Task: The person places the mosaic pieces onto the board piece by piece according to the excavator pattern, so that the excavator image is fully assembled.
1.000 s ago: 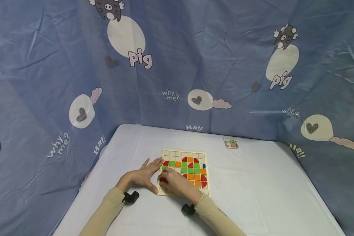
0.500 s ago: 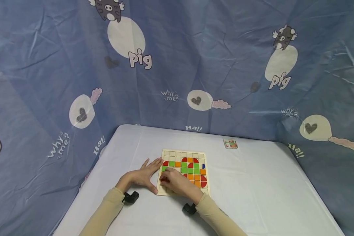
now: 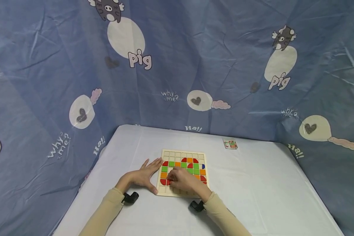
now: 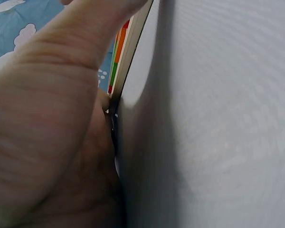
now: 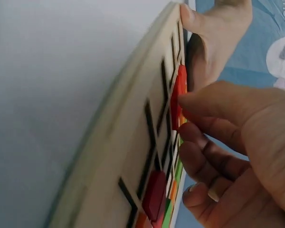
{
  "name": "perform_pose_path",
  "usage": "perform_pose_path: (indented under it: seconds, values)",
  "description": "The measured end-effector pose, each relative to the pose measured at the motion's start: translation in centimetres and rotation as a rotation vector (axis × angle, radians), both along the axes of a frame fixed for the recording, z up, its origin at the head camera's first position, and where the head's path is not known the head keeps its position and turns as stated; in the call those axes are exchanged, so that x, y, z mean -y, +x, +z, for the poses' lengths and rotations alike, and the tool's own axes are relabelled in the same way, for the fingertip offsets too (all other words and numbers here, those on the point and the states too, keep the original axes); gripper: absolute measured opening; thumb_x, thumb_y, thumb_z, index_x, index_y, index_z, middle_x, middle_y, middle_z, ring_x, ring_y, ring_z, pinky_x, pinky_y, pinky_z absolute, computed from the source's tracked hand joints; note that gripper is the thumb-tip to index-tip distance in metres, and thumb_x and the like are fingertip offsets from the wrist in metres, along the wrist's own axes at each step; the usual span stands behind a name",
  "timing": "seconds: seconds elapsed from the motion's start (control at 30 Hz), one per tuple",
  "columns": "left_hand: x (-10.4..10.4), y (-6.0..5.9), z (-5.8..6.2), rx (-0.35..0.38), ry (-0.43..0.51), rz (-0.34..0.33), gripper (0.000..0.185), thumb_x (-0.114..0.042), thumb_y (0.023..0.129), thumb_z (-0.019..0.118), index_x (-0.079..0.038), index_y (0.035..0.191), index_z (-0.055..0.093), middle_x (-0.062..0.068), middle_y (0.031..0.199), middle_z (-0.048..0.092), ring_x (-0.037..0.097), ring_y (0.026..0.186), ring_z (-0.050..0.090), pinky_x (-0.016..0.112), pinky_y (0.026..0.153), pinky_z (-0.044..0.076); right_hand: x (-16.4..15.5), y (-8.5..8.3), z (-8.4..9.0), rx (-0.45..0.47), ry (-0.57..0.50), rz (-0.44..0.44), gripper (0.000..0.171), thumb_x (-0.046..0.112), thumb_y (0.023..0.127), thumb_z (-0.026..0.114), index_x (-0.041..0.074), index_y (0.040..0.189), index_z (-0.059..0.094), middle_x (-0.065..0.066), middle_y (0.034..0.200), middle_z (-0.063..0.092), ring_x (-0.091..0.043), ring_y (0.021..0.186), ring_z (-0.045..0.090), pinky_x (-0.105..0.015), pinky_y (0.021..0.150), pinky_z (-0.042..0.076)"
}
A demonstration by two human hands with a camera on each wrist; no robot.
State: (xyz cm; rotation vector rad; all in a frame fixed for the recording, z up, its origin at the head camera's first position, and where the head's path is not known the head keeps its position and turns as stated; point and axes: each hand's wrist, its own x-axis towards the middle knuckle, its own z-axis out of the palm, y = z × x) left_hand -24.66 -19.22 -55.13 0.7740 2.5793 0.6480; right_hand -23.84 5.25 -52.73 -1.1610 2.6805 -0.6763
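A square wooden grid board [image 3: 163,189] lies on the white table, with red, green and orange tiles set in many cells. My left hand [image 3: 143,176] rests spread at the board's left edge, thumb and fingertips touching it. In the left wrist view, that hand [image 4: 42,109] lies along the board's side. My right hand [image 3: 183,179] is over the board's lower left part, its fingers curled. The right wrist view shows the thumb and bent fingers of this hand [image 5: 242,109] pinching a red tile [image 5: 176,102] at its cell; the index fingertip is partly hidden.
A small printed card [image 3: 230,144] lies at the back right of the white table [image 3: 253,183]. A blue piece [image 3: 203,166] sits near the board's right edge. A blue patterned cloth [image 3: 177,65] hangs behind the table.
My right hand has shifted right along the board from its left edge, uncovering orange and red tiles there. My left hand has stayed in place.
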Motion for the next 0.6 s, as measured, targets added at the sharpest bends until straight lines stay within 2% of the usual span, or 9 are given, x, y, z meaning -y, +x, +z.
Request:
perform_pose_path:
  seconds: [0.13,0.27,0.43,0.6]
  values:
    - [0.02,0.02,0.07,0.002,0.008,0.007,0.134,-0.067,0.06,0.08,-0.012,0.156,0.005,0.004,0.164,-0.003,0.024,0.152,-0.006,0.055,0.119,-0.012,-0.03,0.2,0.19,0.021,0.028,0.023,0.017,0.019,0.088,0.071,0.016,0.105,0.071,0.009,0.098,0.065,0.0,0.087,0.056,-0.015,0.082,0.052]
    - [0.02,0.09,0.09,0.011,0.02,0.002,0.133,-0.065,0.061,0.08,-0.011,0.156,0.005,0.005,0.164,-0.003,0.025,0.151,-0.006,0.056,0.119,-0.012,0.08,0.37,0.31,0.006,0.046,0.033,0.018,0.017,0.088,0.072,0.016,0.105,0.071,0.009,0.099,0.065,-0.001,0.09,0.057,-0.016,0.085,0.052]
    - [0.02,0.12,0.03,0.004,0.011,0.002,0.134,-0.067,0.06,0.08,-0.011,0.156,0.005,0.005,0.164,-0.003,0.025,0.152,-0.006,0.056,0.119,-0.011,0.01,0.35,0.1,0.003,0.025,0.043,0.018,0.015,0.088,0.072,0.015,0.105,0.069,0.009,0.099,0.065,-0.001,0.089,0.056,-0.015,0.083,0.051]
    - [0.07,0.02,-0.05,0.002,0.023,0.003,0.134,-0.066,0.06,0.081,-0.011,0.156,0.006,0.005,0.164,-0.003,0.025,0.152,-0.006,0.055,0.119,-0.012,-0.87,0.05,0.24,0.112,-0.055,0.023,0.011,0.017,0.092,0.066,0.015,0.103,0.068,0.01,0.093,0.062,0.0,0.081,0.053,-0.014,0.073,0.05]
